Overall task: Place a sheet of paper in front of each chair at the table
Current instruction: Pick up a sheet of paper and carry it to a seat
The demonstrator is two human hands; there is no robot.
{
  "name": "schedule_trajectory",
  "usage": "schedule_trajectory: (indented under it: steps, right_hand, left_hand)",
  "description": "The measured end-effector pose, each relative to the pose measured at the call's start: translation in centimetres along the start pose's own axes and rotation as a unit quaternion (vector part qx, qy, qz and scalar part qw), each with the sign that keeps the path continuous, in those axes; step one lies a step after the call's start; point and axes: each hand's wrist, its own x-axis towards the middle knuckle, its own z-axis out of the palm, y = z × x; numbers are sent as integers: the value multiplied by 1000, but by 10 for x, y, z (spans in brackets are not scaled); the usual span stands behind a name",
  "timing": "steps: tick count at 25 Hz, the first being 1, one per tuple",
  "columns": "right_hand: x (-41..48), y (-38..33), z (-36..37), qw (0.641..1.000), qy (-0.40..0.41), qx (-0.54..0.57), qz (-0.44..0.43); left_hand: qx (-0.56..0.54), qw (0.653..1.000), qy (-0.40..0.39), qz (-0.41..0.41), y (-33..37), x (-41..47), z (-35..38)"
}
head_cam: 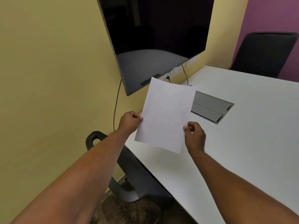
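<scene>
Both hands pinch one white sheet of paper [165,115] by its side edges: left hand [130,121] closed on the left edge, thumb on top, right hand [195,135] closed on the right edge, fingers curled. Sheet is blank, no writing readable. It is held up, tilted, above the near-left part of the white table [252,126], partly covering the grey cable box [212,107] set in the tabletop. Black chair [265,54] at the far right side. Dark wall screen [155,38] far left, no logo legible, cable [116,104] hanging below. Another chair [134,172] under the near-left table edge.
</scene>
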Motion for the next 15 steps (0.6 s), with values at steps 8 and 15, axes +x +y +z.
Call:
schedule_trajectory:
  steps: [8, 15]
  right_hand:
    - [21, 73, 70, 990, 72, -66, 99]
    - [31, 150, 128, 965, 140, -107, 192]
  left_hand:
    - [77, 989, -124, -2, -46, 123, 70]
    - [152, 966, -210, -14, -129, 198, 143]
